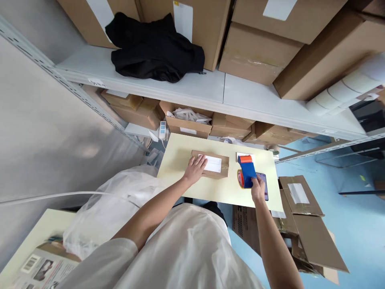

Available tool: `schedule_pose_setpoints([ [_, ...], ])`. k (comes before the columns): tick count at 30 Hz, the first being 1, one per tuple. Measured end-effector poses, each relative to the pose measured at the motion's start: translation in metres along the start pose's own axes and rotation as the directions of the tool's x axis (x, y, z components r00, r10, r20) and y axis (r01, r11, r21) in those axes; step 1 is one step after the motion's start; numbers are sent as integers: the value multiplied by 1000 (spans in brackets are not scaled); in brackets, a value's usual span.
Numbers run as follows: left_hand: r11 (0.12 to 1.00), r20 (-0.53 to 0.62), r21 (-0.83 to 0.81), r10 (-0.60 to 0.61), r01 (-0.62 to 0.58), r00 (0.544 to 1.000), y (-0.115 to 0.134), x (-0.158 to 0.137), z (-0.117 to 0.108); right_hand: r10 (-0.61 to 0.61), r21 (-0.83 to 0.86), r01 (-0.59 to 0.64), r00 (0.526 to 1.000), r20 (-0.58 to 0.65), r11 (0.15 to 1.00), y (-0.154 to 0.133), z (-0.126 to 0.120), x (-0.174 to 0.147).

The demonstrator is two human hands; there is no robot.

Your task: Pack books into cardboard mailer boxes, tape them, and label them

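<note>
A small cardboard box (224, 161) with a white label (214, 163) lies flat on the pale yellow table (177, 144). Spread over the left part of the box and the label's edge is my left hand (195, 168), its fingers stretched out. My right hand (258, 189) grips a blue and orange tape dispenser (248, 173) by its lower end, to the right of the box and apart from it. Beside that hand lies a phone (264, 185), partly covered by it. Behind the dispenser, a white pad or card stack (239, 154) is partly hidden.
A metal shelf (207, 90) with large cartons and a black garment (156, 50) spans the far side. Opened cartons (300, 196) stand on the floor at right. Clear plastic wrap (120, 196) bulges at left. Tape rolls (273, 149) sit at the table's far right corner.
</note>
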State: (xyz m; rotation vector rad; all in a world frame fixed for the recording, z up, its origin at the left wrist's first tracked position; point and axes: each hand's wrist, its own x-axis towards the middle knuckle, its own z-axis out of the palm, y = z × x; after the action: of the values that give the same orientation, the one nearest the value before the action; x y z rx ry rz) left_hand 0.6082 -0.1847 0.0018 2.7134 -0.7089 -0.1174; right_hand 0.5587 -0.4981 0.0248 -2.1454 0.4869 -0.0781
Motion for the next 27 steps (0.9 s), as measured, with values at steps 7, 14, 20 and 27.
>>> schedule_pose_setpoints([
  [7, 999, -4, 11, 49, -49, 999, 7, -22, -6, -105, 188, 52, 952, 289, 981, -106, 21, 23],
  [14, 964, -95, -262, -64, 37, 993, 9, -28, -15, -118, 22, 123, 863, 492, 992, -119, 47, 39],
  [20, 170, 178, -933, -548, 318, 817, 15, 6, -26, -107, 35, 105, 837, 537, 994, -112, 42, 45],
  [27, -184, 470, -882, -376, 433, 798, 23, 28, -42, -123, 18, 134, 835, 536, 991, -109, 39, 42],
])
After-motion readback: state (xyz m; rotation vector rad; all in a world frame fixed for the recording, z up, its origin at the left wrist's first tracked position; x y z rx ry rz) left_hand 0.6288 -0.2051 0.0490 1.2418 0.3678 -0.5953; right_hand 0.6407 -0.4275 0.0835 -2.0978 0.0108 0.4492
